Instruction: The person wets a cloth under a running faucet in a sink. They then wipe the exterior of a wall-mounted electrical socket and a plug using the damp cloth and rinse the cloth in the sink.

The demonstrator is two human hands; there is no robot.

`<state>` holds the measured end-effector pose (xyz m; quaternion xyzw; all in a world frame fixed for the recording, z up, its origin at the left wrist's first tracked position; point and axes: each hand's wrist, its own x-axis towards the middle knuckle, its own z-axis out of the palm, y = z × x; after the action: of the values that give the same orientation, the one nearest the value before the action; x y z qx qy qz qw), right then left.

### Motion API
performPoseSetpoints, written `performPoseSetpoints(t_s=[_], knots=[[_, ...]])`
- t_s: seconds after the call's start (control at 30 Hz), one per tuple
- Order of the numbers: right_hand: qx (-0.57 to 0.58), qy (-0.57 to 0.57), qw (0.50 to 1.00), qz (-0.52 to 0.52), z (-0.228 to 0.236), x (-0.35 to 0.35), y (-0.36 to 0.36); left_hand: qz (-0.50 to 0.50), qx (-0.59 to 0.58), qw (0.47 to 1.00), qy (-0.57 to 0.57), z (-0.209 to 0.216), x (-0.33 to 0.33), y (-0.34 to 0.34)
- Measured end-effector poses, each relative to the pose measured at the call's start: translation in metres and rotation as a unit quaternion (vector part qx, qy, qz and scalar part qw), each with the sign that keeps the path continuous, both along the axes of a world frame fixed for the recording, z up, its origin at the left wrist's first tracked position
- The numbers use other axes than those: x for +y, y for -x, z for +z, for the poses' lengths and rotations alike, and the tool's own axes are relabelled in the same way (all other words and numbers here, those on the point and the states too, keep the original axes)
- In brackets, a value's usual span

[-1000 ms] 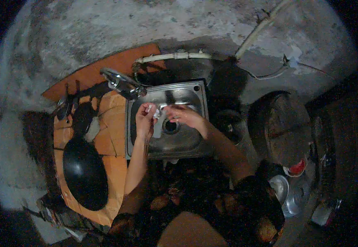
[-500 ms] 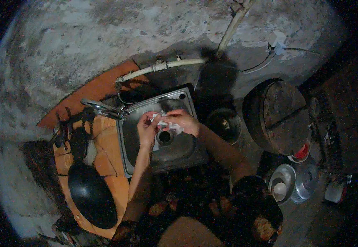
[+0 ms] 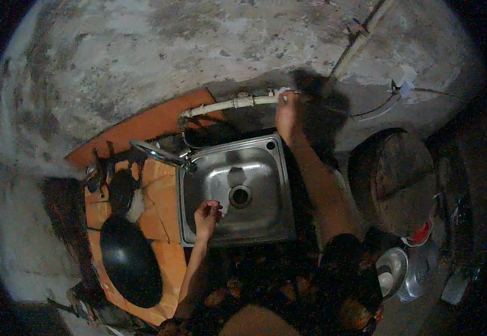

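My right hand reaches to the pale pipe along the wall, behind the sink's far right corner. Its fingers are closed, and a crumpled white piece shows at their tips; cloth or plastic, I cannot tell. Over the near left part of the steel sink, my left hand hangs with curled fingers. A small pale patch lies by its fingertips, too blurred to name. The drain lies to the right of this hand. A curved metal faucet stands at the sink's left edge.
A black wok rests on the orange tiled counter at left, with dark utensils behind it. An orange-brown board leans on the rough wall. A large round dark vessel and metal bowls are at right.
My hands have come apart from over the drain. The right moved up and right to the pipe with the white piece; the left drew back toward me. The view has shifted slightly.
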<state>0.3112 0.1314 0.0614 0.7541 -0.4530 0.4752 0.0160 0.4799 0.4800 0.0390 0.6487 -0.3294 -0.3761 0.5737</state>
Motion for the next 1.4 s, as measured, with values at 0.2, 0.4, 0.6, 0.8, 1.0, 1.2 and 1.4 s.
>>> performPoseSetpoints(t_s=[0.2,0.4,0.6,0.8,1.0,1.2,1.4], knots=[[0.057,-0.003,0.997,0.058,0.002,0.022,-0.065,0.042,0.009,0.998,-0.037,-0.005,0.021,-0.005],[0.020,0.053,0.978,0.199,0.011,0.030,-0.083,0.048,-0.004,0.998,-0.039,0.013,0.032,-0.001],[0.076,0.079,0.966,0.233,-0.002,0.045,-0.154,0.092,0.088,0.992,0.007,-0.014,0.055,-0.017],[-0.193,-0.168,0.854,0.453,-0.005,0.061,-0.236,0.120,-0.004,0.992,-0.039,0.008,0.079,-0.024],[0.024,-0.028,0.896,0.443,0.016,0.068,-0.256,0.186,0.060,0.979,-0.050,-0.013,0.109,-0.037],[-0.261,-0.410,0.783,0.387,0.002,0.095,-0.214,0.180,0.073,0.976,-0.098,-0.023,0.110,-0.046],[-0.651,-0.632,0.247,0.341,-0.055,0.036,-0.227,0.126,0.124,0.982,-0.065,0.004,0.065,-0.036]])
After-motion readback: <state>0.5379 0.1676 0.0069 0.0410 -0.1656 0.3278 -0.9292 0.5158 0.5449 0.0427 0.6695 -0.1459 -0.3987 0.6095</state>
